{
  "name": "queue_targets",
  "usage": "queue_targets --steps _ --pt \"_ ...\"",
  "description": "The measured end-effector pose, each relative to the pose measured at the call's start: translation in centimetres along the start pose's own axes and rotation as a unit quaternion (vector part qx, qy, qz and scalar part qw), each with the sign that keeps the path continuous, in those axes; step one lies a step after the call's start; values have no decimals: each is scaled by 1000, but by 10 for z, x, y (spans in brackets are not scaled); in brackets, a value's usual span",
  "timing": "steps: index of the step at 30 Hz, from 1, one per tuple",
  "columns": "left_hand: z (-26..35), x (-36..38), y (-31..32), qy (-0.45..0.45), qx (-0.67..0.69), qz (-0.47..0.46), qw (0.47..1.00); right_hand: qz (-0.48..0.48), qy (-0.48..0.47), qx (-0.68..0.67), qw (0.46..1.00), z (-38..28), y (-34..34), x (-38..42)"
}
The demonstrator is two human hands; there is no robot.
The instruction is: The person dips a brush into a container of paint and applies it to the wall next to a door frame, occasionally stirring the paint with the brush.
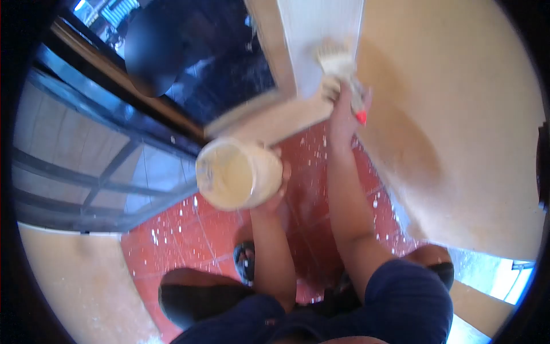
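My left hand (281,183) is wrapped round a cream-coloured paint container (264,172), tilted so that its open mouth shows. Pale paint (230,175) lies inside and coats the inner wall. In my right hand (344,109), closed on its handle, is a paintbrush (338,62) with pale bristles and a red handle end. The bristles are at a white-painted strip of wall (303,34) beside the dark window; blur hides whether they touch it. Part of my left hand's fingers is behind the container.
A dark glass pane (229,69) with reflections stands ahead. On the left is a grey metal-framed door or grille (114,178). A beige wall (458,114) runs along the right. The red tiled floor (177,229) is spattered with white drops.
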State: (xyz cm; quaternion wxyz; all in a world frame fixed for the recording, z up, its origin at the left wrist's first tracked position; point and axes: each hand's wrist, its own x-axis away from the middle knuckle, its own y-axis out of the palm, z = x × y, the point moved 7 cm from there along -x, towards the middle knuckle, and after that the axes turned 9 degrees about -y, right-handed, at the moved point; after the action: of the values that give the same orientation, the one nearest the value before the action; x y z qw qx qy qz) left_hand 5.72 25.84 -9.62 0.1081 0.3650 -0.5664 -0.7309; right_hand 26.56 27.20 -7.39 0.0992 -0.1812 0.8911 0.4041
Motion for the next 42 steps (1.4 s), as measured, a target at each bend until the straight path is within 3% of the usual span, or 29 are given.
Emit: queue_targets --steps 6,12,18,25,31,33,37,42 --pt "2 2 5 -14 -87 -41 995 -61 68 7 996 48 4 13" --pt "4 2 12 -7 -113 -32 993 22 148 83 985 100 -67 42" --pt "7 -1 21 2 -102 -32 994 24 165 92 982 103 -45 46" --pt "15 3 26 -7 -82 -58 995 22 72 -8 997 12 10 15" --pt "14 1 22 17 -72 -54 996 32 -6 -40 999 -68 16 -15" --pt "9 -2 10 42 -44 26 998 43 -39 -21 998 -92 8 -25" --pt "-7 -10 10 40 -58 25 997 58 -18 -16 998 -120 -8 -33" --pt "-34 -17 -10 -3 -95 90 991 65 9 -17 998 -128 -27 -44"
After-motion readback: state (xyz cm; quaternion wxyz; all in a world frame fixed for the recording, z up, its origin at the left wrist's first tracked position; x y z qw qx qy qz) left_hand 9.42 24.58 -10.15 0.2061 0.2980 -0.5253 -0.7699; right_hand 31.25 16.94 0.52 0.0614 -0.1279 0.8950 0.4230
